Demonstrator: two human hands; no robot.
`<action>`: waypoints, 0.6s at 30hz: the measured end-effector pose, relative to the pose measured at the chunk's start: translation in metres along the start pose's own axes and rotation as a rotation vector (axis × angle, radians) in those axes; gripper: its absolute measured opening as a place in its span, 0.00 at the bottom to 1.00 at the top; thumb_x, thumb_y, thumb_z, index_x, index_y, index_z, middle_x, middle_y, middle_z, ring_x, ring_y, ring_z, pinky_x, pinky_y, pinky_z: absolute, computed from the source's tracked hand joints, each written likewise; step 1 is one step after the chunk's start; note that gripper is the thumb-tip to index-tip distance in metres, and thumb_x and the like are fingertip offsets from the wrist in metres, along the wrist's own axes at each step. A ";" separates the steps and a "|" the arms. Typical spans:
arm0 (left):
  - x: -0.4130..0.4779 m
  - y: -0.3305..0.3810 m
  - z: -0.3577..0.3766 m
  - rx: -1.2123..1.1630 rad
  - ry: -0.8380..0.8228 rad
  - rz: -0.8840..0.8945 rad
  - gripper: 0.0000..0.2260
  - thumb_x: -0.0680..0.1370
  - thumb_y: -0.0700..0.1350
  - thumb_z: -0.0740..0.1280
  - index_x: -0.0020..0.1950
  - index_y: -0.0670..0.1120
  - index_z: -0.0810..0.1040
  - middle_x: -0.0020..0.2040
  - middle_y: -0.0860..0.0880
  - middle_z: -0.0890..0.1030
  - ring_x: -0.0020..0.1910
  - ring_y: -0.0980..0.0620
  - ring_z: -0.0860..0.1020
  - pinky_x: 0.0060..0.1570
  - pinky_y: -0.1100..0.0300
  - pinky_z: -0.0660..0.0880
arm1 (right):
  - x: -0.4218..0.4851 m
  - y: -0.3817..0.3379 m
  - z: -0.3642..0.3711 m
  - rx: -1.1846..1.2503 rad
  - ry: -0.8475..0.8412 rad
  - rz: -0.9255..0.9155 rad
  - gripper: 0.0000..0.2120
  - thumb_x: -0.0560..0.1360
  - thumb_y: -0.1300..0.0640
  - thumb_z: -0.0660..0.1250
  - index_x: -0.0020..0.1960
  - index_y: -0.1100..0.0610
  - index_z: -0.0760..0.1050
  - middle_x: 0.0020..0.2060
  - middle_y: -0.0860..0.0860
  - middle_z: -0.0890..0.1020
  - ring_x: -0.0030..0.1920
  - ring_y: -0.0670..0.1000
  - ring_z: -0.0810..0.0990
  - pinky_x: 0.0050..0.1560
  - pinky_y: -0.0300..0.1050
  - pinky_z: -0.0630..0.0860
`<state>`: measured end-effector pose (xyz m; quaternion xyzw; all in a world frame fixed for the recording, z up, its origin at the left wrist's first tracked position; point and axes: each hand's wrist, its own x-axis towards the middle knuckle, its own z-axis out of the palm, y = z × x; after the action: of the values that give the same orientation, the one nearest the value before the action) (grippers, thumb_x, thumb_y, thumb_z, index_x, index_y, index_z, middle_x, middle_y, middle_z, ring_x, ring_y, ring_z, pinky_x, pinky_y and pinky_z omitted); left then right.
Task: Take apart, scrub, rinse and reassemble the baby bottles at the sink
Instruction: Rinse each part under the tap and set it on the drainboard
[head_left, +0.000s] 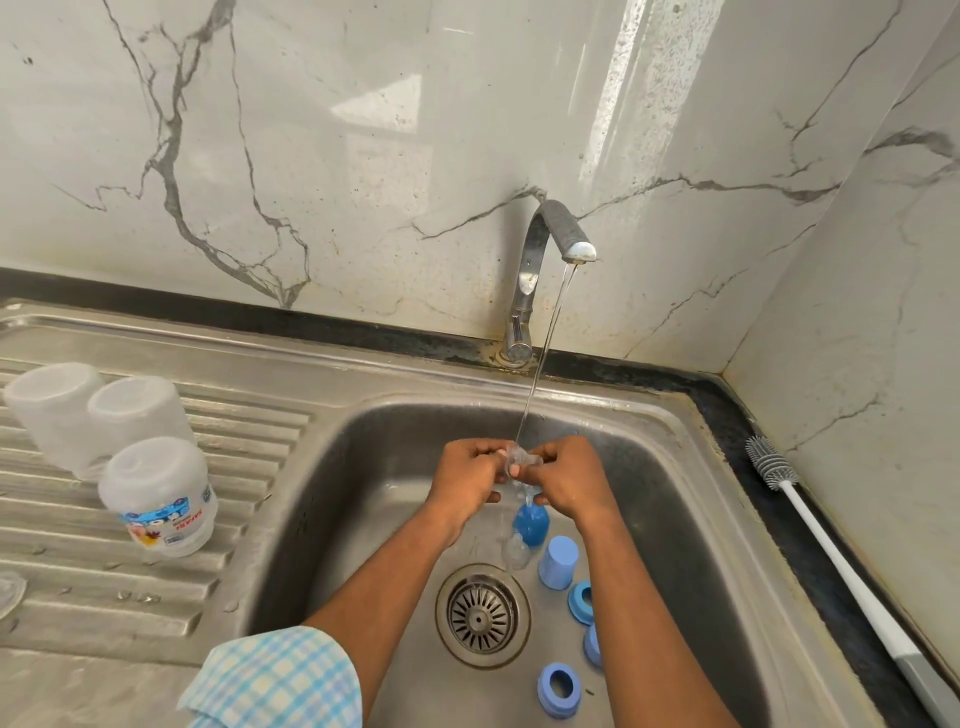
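Both my hands are up over the sink (363, 467), at 12 o'clock from the drain (483, 616). Left hand (465, 480) and right hand (563, 480) are both curled, fingers and thumbs pinching one clear teat (521, 460) between them. A thin water stream (545, 353) from the tap (540, 249) lands on it.

Basin floor, just below my hands: dark blue sponge piece (531, 522), with a second teat (515, 553) touching it. Pale blue cap (558, 562) at 2 o'clock from the drain. Blue ring (582, 603) at 3 o'clock, another ring (556, 688) at 5 o'clock. Between them a blue piece (592, 644), half hidden by my right forearm.

Drainboard (234, 519), 9 to 10 o'clock of the basin: printed bottle (158, 493) and two plain bottles (137, 410), all mouth-down and close together.

Bottle brush (810, 525) lies on the dark counter at 3 o'clock, bristles toward the wall.
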<state>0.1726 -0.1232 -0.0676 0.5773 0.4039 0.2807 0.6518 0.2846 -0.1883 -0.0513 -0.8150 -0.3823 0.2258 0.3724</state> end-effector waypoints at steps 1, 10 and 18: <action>-0.003 0.002 0.001 0.015 -0.023 0.012 0.10 0.81 0.39 0.63 0.55 0.47 0.84 0.47 0.50 0.85 0.47 0.52 0.82 0.44 0.59 0.79 | -0.001 -0.001 0.000 0.012 0.004 -0.020 0.07 0.73 0.56 0.75 0.45 0.60 0.83 0.39 0.56 0.85 0.41 0.58 0.85 0.45 0.53 0.83; -0.028 0.017 -0.014 0.077 -0.050 0.059 0.07 0.80 0.41 0.67 0.53 0.47 0.85 0.47 0.47 0.86 0.47 0.51 0.83 0.49 0.55 0.80 | -0.029 -0.011 -0.008 0.296 0.024 -0.105 0.05 0.71 0.59 0.76 0.47 0.54 0.84 0.39 0.48 0.86 0.41 0.45 0.84 0.38 0.34 0.77; -0.061 0.035 -0.026 0.613 0.100 0.453 0.13 0.80 0.43 0.66 0.63 0.49 0.81 0.57 0.52 0.84 0.56 0.53 0.81 0.57 0.59 0.76 | -0.071 -0.049 -0.031 0.198 0.335 -0.318 0.09 0.75 0.59 0.71 0.39 0.48 0.79 0.34 0.49 0.83 0.35 0.48 0.81 0.38 0.43 0.78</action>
<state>0.1223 -0.1536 -0.0214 0.8057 0.3626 0.3117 0.3497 0.2398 -0.2365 0.0122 -0.7302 -0.4145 0.0626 0.5395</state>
